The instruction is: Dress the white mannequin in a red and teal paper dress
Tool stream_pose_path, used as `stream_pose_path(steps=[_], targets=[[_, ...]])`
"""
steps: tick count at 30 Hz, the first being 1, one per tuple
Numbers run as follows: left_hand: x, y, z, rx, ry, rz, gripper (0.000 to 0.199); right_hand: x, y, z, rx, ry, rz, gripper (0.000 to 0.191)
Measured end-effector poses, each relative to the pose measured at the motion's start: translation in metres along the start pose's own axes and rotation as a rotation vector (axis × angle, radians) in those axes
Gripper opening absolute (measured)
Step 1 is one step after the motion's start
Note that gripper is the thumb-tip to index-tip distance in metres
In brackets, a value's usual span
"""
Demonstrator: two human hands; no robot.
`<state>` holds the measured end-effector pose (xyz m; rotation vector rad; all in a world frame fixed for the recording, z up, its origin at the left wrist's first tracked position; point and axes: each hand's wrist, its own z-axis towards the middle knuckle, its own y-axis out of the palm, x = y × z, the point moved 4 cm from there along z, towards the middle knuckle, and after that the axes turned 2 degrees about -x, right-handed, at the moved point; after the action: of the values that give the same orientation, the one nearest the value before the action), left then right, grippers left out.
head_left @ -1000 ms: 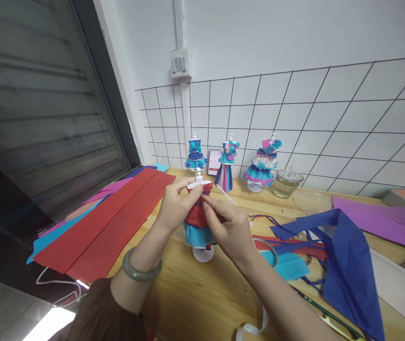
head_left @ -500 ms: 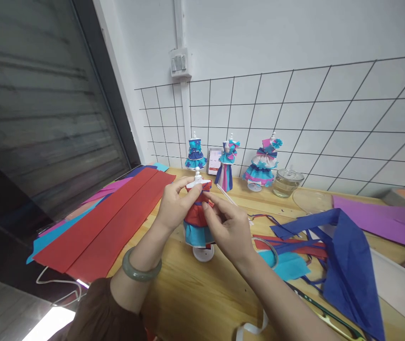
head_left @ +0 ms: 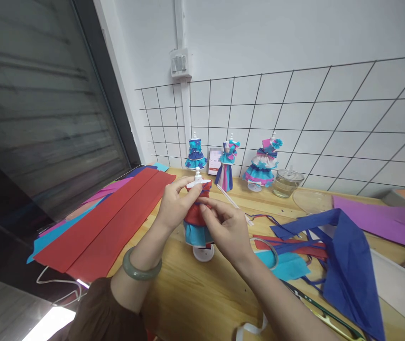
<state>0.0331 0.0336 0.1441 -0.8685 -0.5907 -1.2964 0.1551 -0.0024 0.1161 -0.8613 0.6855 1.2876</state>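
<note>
A small white dress form [head_left: 198, 181] stands upright on a round base in front of me. It wears a dress [head_left: 195, 216] with a red top and red skirt layer over a light blue layer, and a thin dark blue strip runs at the waist. My left hand [head_left: 178, 202] is closed around the form's shoulders, thumb on the front of the bodice. At the waist, my right hand [head_left: 228, 228] pinches the red material between thumb and forefinger; its fingers hide part of the skirt, and whether they also hold the strip I cannot tell.
Behind stand three dressed forms [head_left: 259, 166], a phone [head_left: 214, 162] and a glass jar [head_left: 287, 183]. Red sheets [head_left: 117, 218] lie left. On the right are dark blue fabric [head_left: 351, 270], a tape roll [head_left: 276, 255], light blue scraps [head_left: 292, 266], scissors [head_left: 325, 312] and a purple sheet [head_left: 383, 220].
My right hand has shifted slightly left, and its fingertips now sit closer to the middle of the waist. The left hand and the dress form have stayed in place.
</note>
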Motion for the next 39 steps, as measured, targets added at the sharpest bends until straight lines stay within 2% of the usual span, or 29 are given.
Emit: stream_pose_path(steps=[5, 11, 17, 24, 32, 39], targets=[[0.002, 0.001, 0.0, -0.017, -0.004, -0.002, 0.022, 0.004, -0.004, 0.0, 0.091, 0.028, 0.036, 0.029], [0.001, 0.001, 0.0, 0.004, 0.003, 0.004, 0.02, 0.008, 0.002, 0.001, 0.009, 0.05, 0.096, 0.031], [0.001, 0.0, 0.0, -0.023, -0.001, -0.007, 0.022, 0.006, -0.003, 0.003, 0.006, 0.083, 0.086, 0.027], [0.003, 0.001, -0.001, -0.051, -0.011, 0.03, 0.024, 0.003, -0.017, 0.007, 0.186, 0.033, 0.072, 0.014], [0.005, 0.004, -0.003, -0.069, -0.024, 0.043, 0.025, 0.007, -0.015, 0.01, 0.106, 0.01, 0.172, 0.015], [0.013, 0.005, -0.002, -0.185, 0.068, -0.022, 0.028, 0.007, -0.017, 0.01, 0.127, 0.029, 0.193, 0.013]])
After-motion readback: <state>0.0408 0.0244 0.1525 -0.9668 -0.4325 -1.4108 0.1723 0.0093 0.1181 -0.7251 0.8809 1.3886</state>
